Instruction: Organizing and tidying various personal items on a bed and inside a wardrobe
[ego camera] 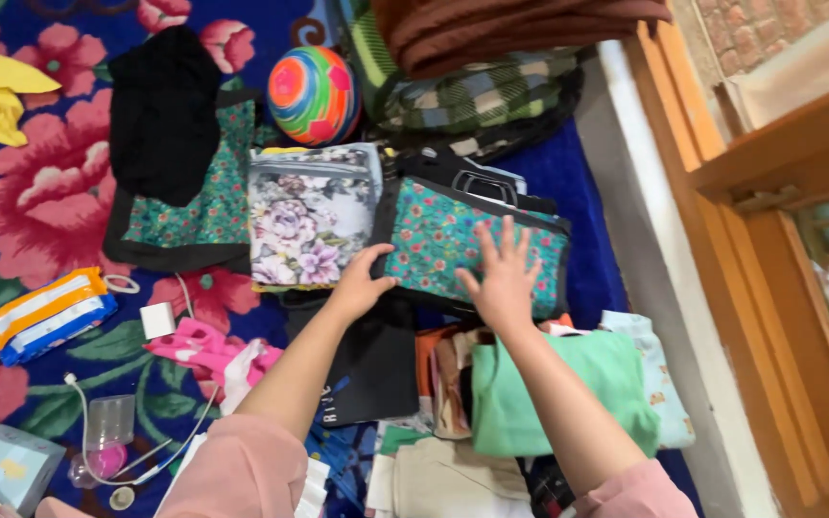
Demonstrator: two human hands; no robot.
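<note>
On the floral blanket (40,206), past the wipes packet (45,314) near its left edge, 2 folded pieces lie done: a teal floral cloth (194,206) and a grey floral cloth (309,216). Our left hand (359,283) pinches the teal floral garment (458,240); our right hand (501,278) presses it flat, fingers spread. Unfolded clothes (530,393) remain below.

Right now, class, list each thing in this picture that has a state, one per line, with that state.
left hand: open, gripping edge of teal floral cloth
right hand: open, flat on teal floral cloth
teal floral cloth: folded flat
grey floral cloth: folded
green garment: folded
striped ball: resting on blue floral spread
wipes packet: closed
</note>
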